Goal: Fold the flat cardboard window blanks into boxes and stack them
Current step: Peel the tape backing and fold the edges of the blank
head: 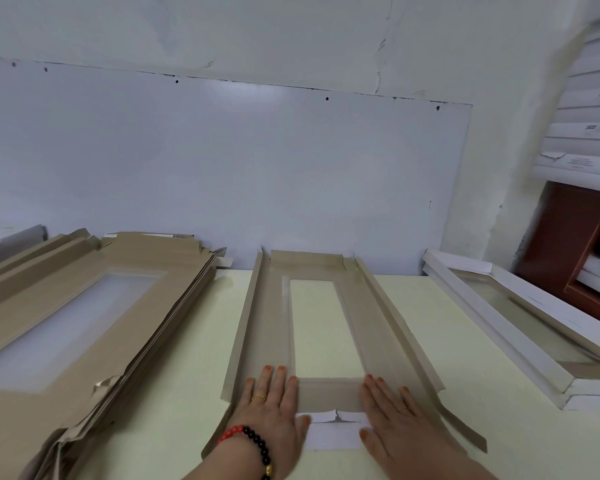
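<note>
**Near end flap could crease crooked or tear**

A cardboard blank lies lengthwise on the bench, brown side up, its clear window showing the pale bench top through it. All places here are taken from this blank. Its two long side walls are already raised a little, and the far end flap stands against the wall board.

The left hand lies flat on the blank's near left corner, fingers straight. The right hand lies flat on the near right corner in the same way. Neither grip closes on anything; both only press the card down. Between them the white near end flap sticks out toward the person, with a small ragged notch at its middle.

Risks, as I judge them:
- That notch looks like a weak spot; a hard pull on the flap could tear it further.
- If one hand lifts first, the long blank may pivot and the fold may run off its score line.
- The raised side walls may splay flat again once pressure moves, so the corners would not lock.
- Pressing on the window film could dent it.

To the left of the blank sits a pile of flat blanks; to its right, the folded boxes are stacked. A swing of the blank could knock either.
</note>
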Demonstrator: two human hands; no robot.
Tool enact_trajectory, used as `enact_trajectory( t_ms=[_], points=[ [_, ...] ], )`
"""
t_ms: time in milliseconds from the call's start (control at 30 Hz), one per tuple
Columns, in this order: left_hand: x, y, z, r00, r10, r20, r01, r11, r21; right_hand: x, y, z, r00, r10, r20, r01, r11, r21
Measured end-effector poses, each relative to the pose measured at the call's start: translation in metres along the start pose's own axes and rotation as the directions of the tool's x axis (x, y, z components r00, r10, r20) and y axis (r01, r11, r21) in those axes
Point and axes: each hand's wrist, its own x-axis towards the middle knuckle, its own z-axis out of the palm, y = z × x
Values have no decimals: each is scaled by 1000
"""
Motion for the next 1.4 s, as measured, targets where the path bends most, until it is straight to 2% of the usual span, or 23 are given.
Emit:
enact_trajectory(
  t_ms=[133,200,367,433,500,567,633,700,833,900,967,1000,1033,1100,1233,1333,1400],
  points=[
    [-1,-2,3,998,-58,-23,57,998,-17,-4,3,5,985,20,-171,-17,1000,15],
    [-3,-1,4,995,-83,-61,80,996,-39,-6,7,9,976,41,-212,-32,999,44],
    [-17,2,0,967,-115,-227,110,993,-34,-15,19,7,975,55,-213,-46,998,49],
    [-26,1,-11,913,-8,-408,-2,1000,-24,-16,23,6,981,29,-193,-21,999,40],
    [-33,-1,-14,843,194,-502,-211,977,24,-17,26,10,965,-18,-263,28,999,36],
    [-36,1,-12,787,376,-489,-361,923,129,-20,31,17,934,-118,-336,135,990,28],
    [-40,3,-12,786,440,-434,-417,896,152,-20,36,15,911,-252,-325,275,961,25],
    [-42,9,-11,818,439,-373,-431,896,109,-14,34,7,887,-339,-315,371,928,45],
    [-38,19,-20,820,425,-383,-387,905,177,-3,19,8,886,-348,-307,391,916,91],
    [-39,23,-28,828,409,-384,-368,912,180,2,13,8,891,-331,-311,386,913,131],
    [-37,21,-35,844,387,-372,-384,919,87,9,11,7,916,-295,-272,360,904,233],
    [-33,21,-39,881,332,-336,-352,936,3,13,10,6,941,-253,-224,314,901,301],
    [-23,19,-36,890,298,-344,-318,948,-2,18,9,6,959,-215,-183,266,906,330],
    [-8,20,-35,940,220,-262,-241,969,-52,28,5,4,983,-161,-84,180,921,346],
    [10,25,-23,955,164,-247,-187,979,-76,36,-13,-6,990,-132,42,114,950,289],
    [15,29,-11,967,180,-177,-181,983,11,34,-27,-3,971,-134,199,88,971,223],
    [18,29,-7,973,191,-129,-186,981,48,32,-30,-4,973,-97,208,74,991,115]
  ],
)
